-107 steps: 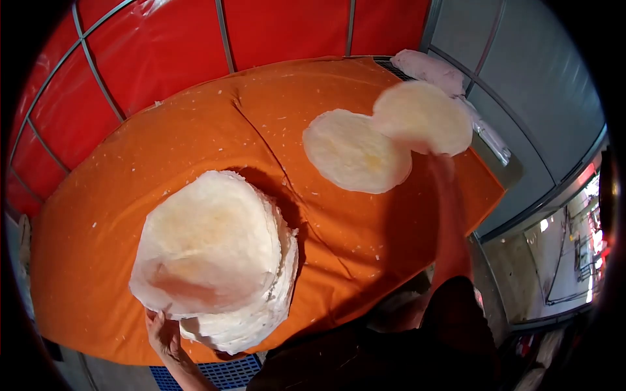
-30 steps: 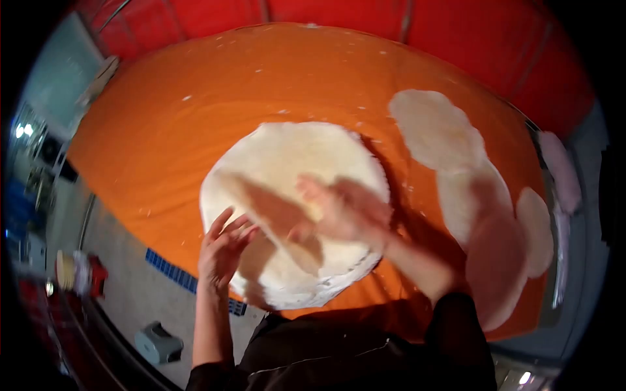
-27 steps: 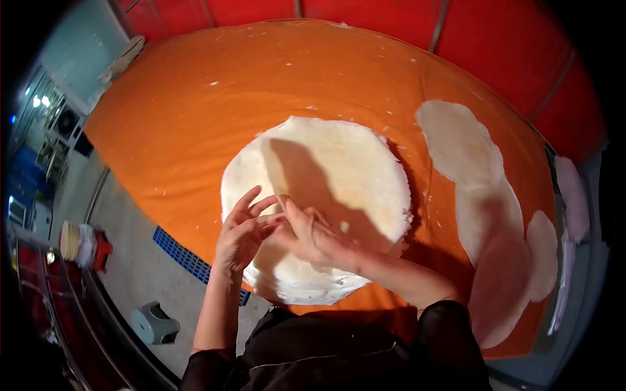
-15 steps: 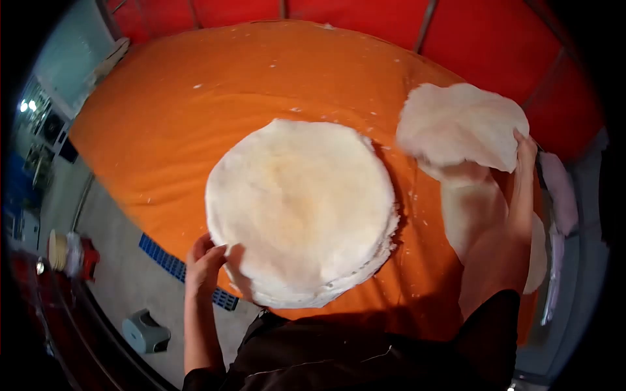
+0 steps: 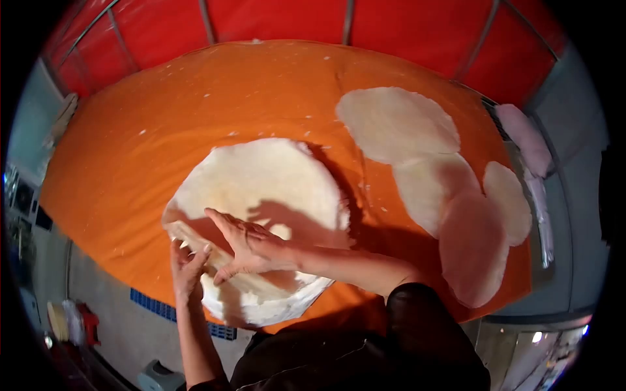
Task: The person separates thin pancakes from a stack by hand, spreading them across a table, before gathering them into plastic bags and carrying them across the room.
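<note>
A thick stack of round, pale, thin sheets (image 5: 267, 173) lies on the orange cloth in front of me. My left hand (image 5: 189, 264) pinches the near-left edge of the top sheet, which is lifted and folded back there. Above the stack, my right hand (image 5: 251, 251) is spread, with nothing in its fingers, close to the raised edge. Its shadow falls across the pale surface. To the right, several thin sheets lie on the cloth, partly overlapping: one at the back (image 5: 398, 124), one nearer me (image 5: 473, 247).
The orange cloth (image 5: 261, 85) covers a large table, with a red barrier (image 5: 280, 23) behind it. A pink roll (image 5: 523, 140) lies beyond the right edge. Blue slatted plastic (image 5: 153, 304) and a grey stool (image 5: 160, 376) are on the floor at the left.
My right hand has let go of the sheet at the back right and moved over the stack. My left hand has lifted the top sheet's edge. The view has shifted right.
</note>
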Available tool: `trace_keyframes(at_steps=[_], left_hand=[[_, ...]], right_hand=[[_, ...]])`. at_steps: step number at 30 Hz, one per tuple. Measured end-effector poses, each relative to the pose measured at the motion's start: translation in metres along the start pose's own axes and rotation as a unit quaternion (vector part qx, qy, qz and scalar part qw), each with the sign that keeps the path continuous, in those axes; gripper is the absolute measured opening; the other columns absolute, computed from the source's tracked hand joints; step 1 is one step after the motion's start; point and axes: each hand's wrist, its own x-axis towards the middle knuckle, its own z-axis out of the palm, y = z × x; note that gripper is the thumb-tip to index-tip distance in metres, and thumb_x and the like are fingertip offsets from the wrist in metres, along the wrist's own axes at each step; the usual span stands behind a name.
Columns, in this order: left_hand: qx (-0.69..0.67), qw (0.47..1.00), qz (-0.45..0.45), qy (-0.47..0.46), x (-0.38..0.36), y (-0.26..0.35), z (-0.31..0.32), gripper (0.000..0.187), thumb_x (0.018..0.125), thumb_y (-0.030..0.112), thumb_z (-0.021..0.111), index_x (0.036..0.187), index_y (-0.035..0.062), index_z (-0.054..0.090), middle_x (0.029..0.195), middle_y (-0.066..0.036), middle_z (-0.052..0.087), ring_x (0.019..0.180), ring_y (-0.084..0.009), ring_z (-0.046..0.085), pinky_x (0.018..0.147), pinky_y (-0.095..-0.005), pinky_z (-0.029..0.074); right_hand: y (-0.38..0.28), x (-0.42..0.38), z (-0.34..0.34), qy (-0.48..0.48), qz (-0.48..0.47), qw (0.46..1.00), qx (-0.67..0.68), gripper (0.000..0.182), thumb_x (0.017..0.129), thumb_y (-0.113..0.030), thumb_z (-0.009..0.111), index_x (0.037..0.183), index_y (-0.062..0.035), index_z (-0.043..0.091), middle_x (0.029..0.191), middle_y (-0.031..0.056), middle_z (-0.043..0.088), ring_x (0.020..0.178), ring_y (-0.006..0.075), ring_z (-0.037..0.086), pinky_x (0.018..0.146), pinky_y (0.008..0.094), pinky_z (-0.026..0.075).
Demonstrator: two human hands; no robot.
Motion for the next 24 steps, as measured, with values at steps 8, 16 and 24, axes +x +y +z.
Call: trace_keyframes(at_steps=[8,16,24], left_hand=[[-0.108,0.994,0.008,-0.011,-0.012,0.0,-0.013,0.07,0.064,-0.002,0.069,0.121,0.0029,0.029,0.11,-0.014,0.047,0.101,-0.0226,0.05,0.083,-0.0339,0.045],[-0.14,0.99,-0.02,0.03,-0.01,0.003,-0.01,0.067,0.065,-0.001,0.067,0.12,0.0008,0.029,0.109,-0.014,0.048,0.098,-0.0223,0.052,0.08,-0.0335,0.046],[-0.143,0.985,-0.048,0.086,-0.002,-0.033,-0.038,0.035,0.072,-0.005,0.054,0.107,-0.0065,0.048,0.093,-0.014,0.058,0.076,-0.0232,0.059,0.067,-0.033,0.05]], right_hand=[[-0.006,0.029,0.017,-0.012,0.102,0.988,0.117,0.102,0.044,-0.041,0.084,0.121,0.0057,0.036,0.117,0.0199,0.046,0.111,0.0259,0.043,0.092,0.0343,0.036],[-0.005,0.027,0.025,-0.014,0.091,0.972,0.218,0.057,0.068,-0.027,0.073,0.111,0.0037,0.049,0.093,0.0095,0.059,0.086,0.0137,0.055,0.075,0.0265,0.045],[-0.008,0.028,-0.064,0.107,0.078,0.941,0.313,0.03,0.077,-0.014,0.061,0.102,0.0035,0.056,0.088,0.0062,0.062,0.077,0.0127,0.058,0.07,0.0258,0.047]])
